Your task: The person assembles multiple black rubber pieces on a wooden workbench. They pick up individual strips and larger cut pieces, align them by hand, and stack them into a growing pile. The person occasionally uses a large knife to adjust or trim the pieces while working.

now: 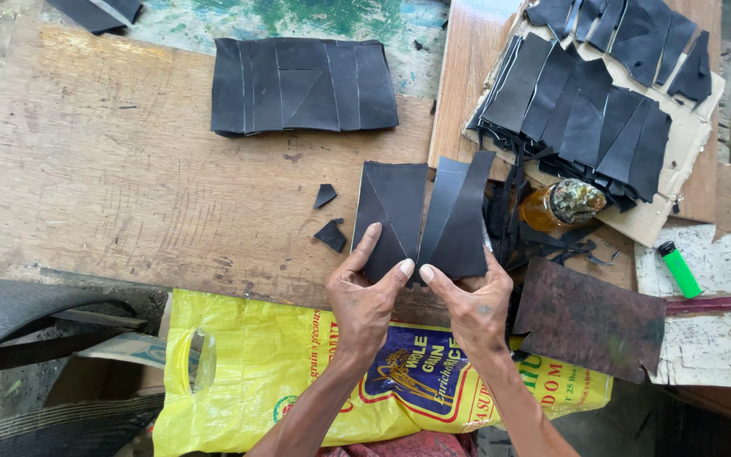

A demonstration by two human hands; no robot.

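Observation:
My left hand grips the lower edge of a dark rubber sheet piece with a diagonal seam. My right hand pinches a second dark rubber piece right beside it, their inner edges touching. Both pieces lie over the wooden table near its front edge. A row of joined black rubber panels lies flat further back on the table. At the right, many cut black rubber pieces are stacked on a sheet of cardboard.
Two small rubber scraps lie left of my hands. An amber glue jar stands among black strips, with a green lighter and a rusty brown sheet at the right. A yellow plastic sack covers my lap.

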